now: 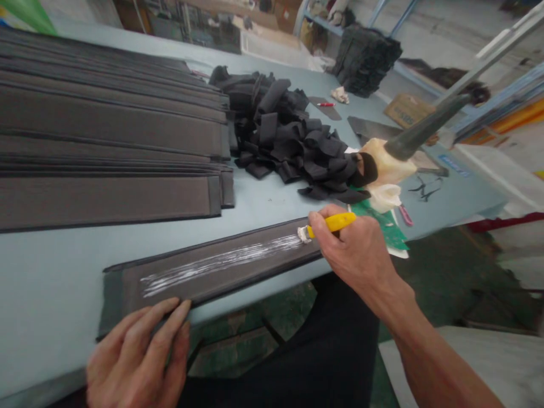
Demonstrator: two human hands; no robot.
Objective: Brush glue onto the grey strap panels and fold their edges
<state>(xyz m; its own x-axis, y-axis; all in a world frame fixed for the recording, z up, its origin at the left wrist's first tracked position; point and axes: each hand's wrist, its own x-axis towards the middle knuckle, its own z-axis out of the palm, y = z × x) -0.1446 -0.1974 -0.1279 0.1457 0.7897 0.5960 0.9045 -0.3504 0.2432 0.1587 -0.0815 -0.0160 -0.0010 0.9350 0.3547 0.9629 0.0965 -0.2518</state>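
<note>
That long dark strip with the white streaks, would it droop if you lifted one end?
Probably floppy: the dark strip lies thin and flat, and pieces in the black pile curl and fold. Likely light, being thin. The left hand pins one end while the right hand works the yellow brush, so it may slide when pushed.

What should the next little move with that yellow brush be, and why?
Probably sweep the brush along the dark strip toward the left hand. The right hand holds its tip at the far end of the white streaks, which look thin and broken nearer the left hand, whose fingers press the strip's near end flat.
</note>
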